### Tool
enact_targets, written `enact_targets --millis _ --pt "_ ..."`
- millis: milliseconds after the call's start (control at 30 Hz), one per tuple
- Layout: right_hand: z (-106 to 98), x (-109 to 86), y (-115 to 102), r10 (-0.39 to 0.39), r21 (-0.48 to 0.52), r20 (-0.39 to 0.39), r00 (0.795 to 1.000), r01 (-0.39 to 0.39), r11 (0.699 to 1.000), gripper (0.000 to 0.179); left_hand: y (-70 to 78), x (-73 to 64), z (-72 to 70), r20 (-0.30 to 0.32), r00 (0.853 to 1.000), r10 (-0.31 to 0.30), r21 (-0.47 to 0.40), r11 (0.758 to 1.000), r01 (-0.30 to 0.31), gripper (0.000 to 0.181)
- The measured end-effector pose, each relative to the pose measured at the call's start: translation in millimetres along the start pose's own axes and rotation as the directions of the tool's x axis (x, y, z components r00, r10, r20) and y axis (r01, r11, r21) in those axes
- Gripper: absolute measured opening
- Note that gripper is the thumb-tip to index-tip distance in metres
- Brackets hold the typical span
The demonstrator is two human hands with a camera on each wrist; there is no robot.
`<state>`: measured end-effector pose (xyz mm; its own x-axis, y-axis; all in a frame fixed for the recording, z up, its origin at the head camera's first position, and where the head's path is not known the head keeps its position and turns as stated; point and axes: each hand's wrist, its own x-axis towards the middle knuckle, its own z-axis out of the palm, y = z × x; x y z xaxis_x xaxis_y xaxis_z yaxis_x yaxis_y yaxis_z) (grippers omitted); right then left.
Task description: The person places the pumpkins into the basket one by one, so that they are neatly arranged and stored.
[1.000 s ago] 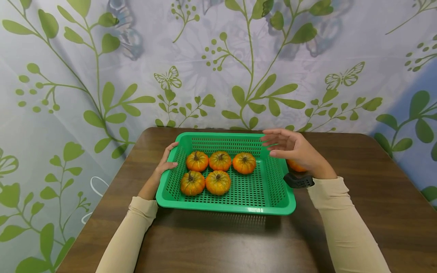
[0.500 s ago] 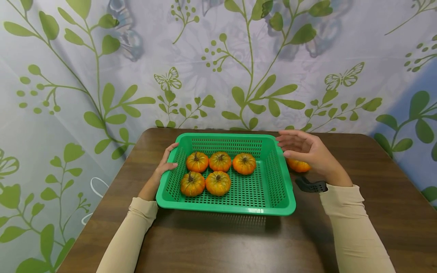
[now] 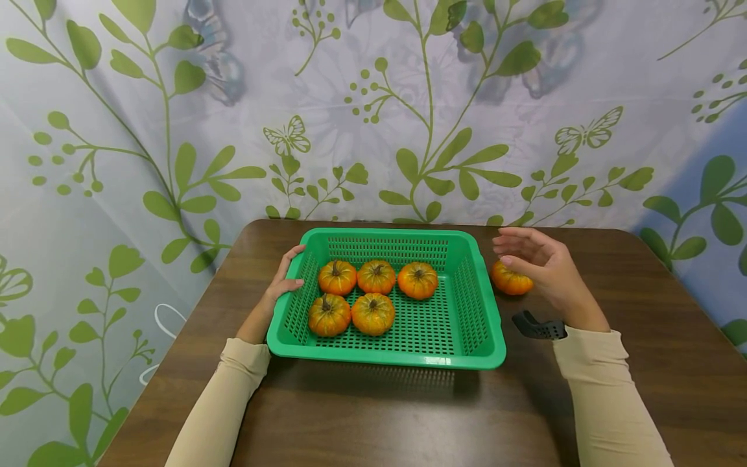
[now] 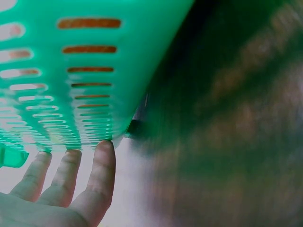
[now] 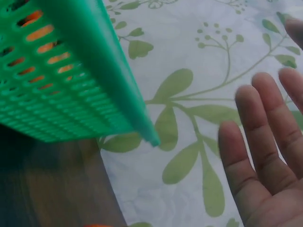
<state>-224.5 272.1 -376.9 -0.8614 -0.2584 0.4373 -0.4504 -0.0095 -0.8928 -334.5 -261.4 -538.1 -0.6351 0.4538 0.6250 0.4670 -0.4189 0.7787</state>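
A green plastic basket (image 3: pixel 385 359) with slotted walls stands on the table. Several small orange pumpkins (image 3: pixel 373 314) lie in its left and middle parts. My left hand (image 3: pixel 280 282) holds the basket's left rim, the thumb over the edge; in the left wrist view its fingers (image 4: pixel 97 179) press against the outer wall. One more pumpkin (image 3: pixel 509 280) sits on the table just right of the basket. Above and beside it hovers my right hand (image 3: pixel 545 266), fingers loosely bent and nothing held, partly hiding that pumpkin. In the right wrist view the fingers are spread apart from the basket.
The brown wooden table (image 3: pixel 373 415) extends in front of and to the right of the basket. A leaf-patterned cloth (image 3: pixel 362 143) hangs right behind the table's back edge. A black band (image 3: pixel 539 326) is on my right wrist.
My right hand has moved right, from above the basket's right rim to beside the pumpkin outside, uncovering more of it. The left hand and basket stay in place.
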Motion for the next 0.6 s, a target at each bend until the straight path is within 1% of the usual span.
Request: enact_targets --millis 33,67,133,167,200,267,300,367,467,500,567,600 --pt "0 -1.0 1 -0.005 0.01 -0.024 1.0 0.005 1.0 0.045 7.7 2.4 7.6 -0.005 1.0 0.002 0.001 1.0 -0.002 0.066" --pt "-1 -2.1 3 -0.009 0.019 -0.048 0.999 0.01 1.0 0.045 -8.1 -3.1 -6.9 0.01 1.0 0.011 -0.014 1.0 -0.011 0.067" --pt "-1 -4.0 5 -0.015 0.038 -0.099 0.995 0.019 0.999 0.044 -42.0 -14.6 -39.4 -0.001 1.0 -0.029 -0.016 0.999 0.029 0.076" --pt "-1 -4.9 6 -0.019 0.048 -0.123 0.992 0.025 0.999 0.044 -61.1 -20.7 -57.8 0.007 0.999 -0.035 -0.016 0.999 0.035 0.079" --pt "-1 -5.7 8 -0.023 0.054 -0.147 0.989 0.032 0.998 0.043 -76.1 -26.4 -72.9 0.004 0.998 -0.055 -0.01 0.998 0.055 0.082" --pt "-2 -7.1 11 -0.033 0.062 -0.193 0.981 0.046 0.997 0.042 -113.7 -38.6 -109.8 0.033 0.998 -0.051 -0.018 0.999 0.051 0.09" --pt "-2 -7.6 13 -0.039 0.062 -0.213 0.976 0.054 0.997 0.041 -108.3 -36.5 -105.4 0.026 0.998 -0.059 -0.002 0.998 0.059 0.091" --pt "-4 -8.8 17 -0.052 0.066 -0.248 0.967 0.071 0.995 0.041 -85.6 -28.3 -84.8 0.039 0.999 -0.035 -0.003 0.999 0.036 0.087" --pt "-5 -10.8 23 -0.063 0.078 -0.29 0.955 0.089 0.993 0.041 -56.3 -18.5 -57.3 0.049 0.999 -0.009 0.008 1.0 0.008 0.082" --pt "-5 -11.6 24 -0.064 0.085 -0.304 0.951 0.094 0.992 0.041 -44.1 -14.6 -45.6 0.041 0.999 -0.014 0.005 1.0 0.014 0.079" --pt "-6 -13.1 27 -0.062 0.096 -0.329 0.942 0.098 0.99 0.041 -26.8 -9.2 -27.8 0.041 0.999 0.002 -0.005 1.0 -0.002 0.073" --pt "-6 -13.9 29 -0.059 0.099 -0.342 0.938 0.099 0.99 0.041 -15.9 -5.6 -16.5 0.031 1.0 0.002 -0.003 1.0 -0.001 0.07"
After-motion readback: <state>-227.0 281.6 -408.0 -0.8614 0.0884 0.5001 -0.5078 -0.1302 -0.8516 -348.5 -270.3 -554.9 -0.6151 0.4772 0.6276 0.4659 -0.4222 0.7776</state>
